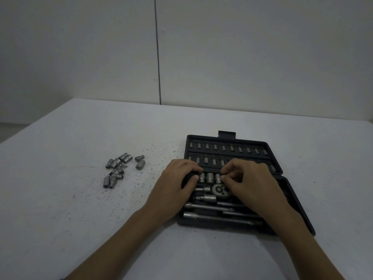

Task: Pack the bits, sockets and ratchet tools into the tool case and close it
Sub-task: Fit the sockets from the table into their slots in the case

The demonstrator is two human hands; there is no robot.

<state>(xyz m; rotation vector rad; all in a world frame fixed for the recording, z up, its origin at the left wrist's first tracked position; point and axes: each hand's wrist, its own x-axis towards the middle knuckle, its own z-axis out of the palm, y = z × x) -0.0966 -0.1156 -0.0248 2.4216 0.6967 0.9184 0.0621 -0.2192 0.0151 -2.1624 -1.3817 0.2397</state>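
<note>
Forearms reaching in from the near edge of the table (80, 229). Extension bars (212, 216) in the nearest slots of the open tool case (298, 207), ratchet head (219, 189) just beyond. Left hand (177, 182) curled over the case's left edge; right hand (248, 178) pinching a socket (218, 178) in its row. Bits (224, 148) farther back. Loose sockets (119, 168) off left.
</note>
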